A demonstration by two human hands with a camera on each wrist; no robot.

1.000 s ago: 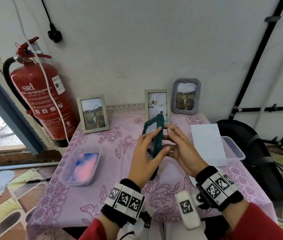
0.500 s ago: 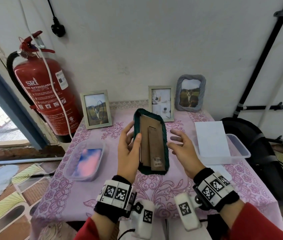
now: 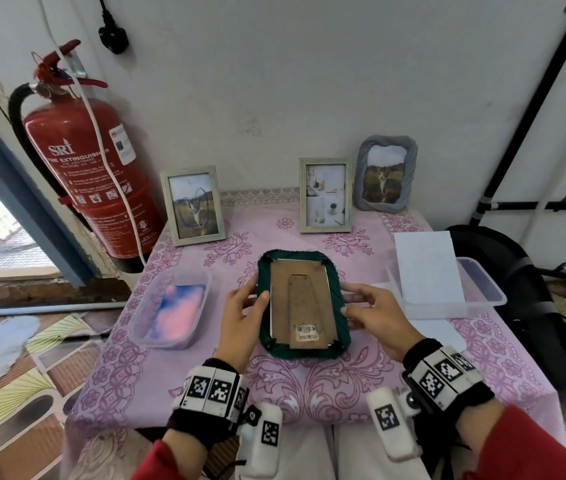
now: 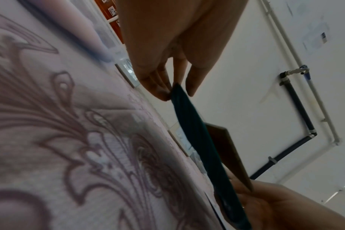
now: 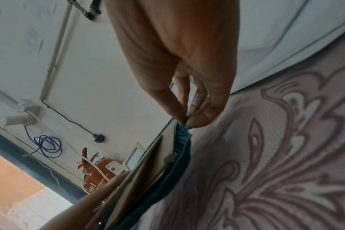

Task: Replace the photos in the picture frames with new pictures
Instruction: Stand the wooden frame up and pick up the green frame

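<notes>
The red fire extinguisher [image 3: 91,174] reads "SRI" and "FIRE EXTINGUISHER" in white; its other labels are too small to read.

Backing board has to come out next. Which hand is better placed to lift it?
Probably the left hand: its thumb already lies on the backing board; the right hand pinches only the green frame rim.

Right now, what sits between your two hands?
The green frame, back side up, held at its side edges between the left hand and right hand over the pink tablecloth. The head view shows it.
</notes>
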